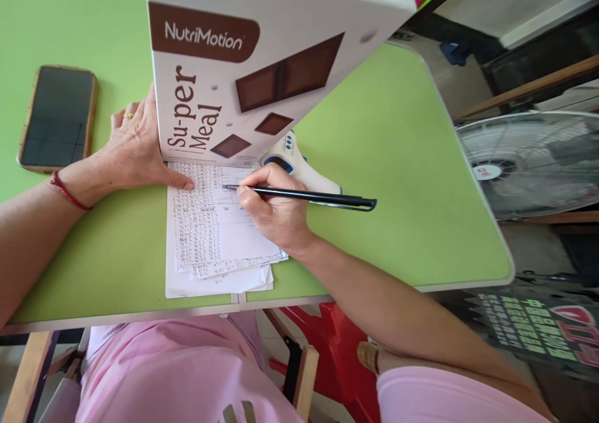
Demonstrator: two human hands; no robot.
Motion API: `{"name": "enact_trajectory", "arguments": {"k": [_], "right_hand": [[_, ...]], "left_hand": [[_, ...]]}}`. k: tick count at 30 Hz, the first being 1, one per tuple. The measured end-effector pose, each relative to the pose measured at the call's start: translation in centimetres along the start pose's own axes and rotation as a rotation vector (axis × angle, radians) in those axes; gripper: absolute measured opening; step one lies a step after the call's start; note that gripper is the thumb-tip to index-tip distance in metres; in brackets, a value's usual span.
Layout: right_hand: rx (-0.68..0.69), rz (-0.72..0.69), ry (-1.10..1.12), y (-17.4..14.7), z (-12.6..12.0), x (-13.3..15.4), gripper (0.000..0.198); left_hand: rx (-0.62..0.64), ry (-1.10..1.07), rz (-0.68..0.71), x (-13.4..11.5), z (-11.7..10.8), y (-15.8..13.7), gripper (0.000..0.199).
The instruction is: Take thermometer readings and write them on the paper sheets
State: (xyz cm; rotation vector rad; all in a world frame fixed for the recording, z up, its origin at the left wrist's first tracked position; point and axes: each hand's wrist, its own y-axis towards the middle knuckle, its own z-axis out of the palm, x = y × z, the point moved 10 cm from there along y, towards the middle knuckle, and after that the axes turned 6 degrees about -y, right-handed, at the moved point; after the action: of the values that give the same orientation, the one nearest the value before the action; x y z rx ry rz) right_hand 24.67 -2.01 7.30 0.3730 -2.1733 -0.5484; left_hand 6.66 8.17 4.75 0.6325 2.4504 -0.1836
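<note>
My right hand [276, 211] is closed round a black pen [322, 196], its tip touching a sheet of paper [201, 223] covered in rows of handwriting. That sheet lies on top of a small stack of papers [187, 286] at the table's near edge. My left hand [135, 136] rests at the left side of the papers, thumb stretched onto the written sheet. Its other fingers are spread on the table, partly hidden by a white box [201, 92] printed "NutriMotion Su-per Meal". The box stands upright just beyond the papers and covers their far edge.
A phone [58, 117] with a dark screen lies on the green table [393, 161], left of my left hand. Behind my right hand is a white and blue device [304, 167], partly hidden. A fan [528, 161] stands past the right edge. A red stool [341, 354] is below.
</note>
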Motion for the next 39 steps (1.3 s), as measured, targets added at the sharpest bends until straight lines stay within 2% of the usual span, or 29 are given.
{"name": "enact_trajectory", "arguments": {"k": [7,14,21,27,39], "right_hand": [[0.026,0.034,-0.003,-0.01,0.34,-0.46,0.013],[0.016,0.029,0.010,0.07,0.24,-0.25,0.014],[0.012,0.025,0.015,0.11,0.20,-0.27,0.013],[-0.025,0.000,0.017,0.10,-0.29,0.04,0.012],[0.004,-0.005,-0.019,0.03,0.13,-0.06,0.014]], "left_hand": [[0.021,-0.020,0.024,-0.08,0.23,-0.02,0.141],[0.012,-0.032,0.000,-0.03,0.12,-0.07,0.148],[0.015,-0.040,0.039,-0.03,0.25,0.05,0.139],[0.008,-0.041,-0.002,0.11,0.12,-0.03,0.146],[-0.066,-0.294,0.101,0.33,-0.37,-0.02,0.133]]}}
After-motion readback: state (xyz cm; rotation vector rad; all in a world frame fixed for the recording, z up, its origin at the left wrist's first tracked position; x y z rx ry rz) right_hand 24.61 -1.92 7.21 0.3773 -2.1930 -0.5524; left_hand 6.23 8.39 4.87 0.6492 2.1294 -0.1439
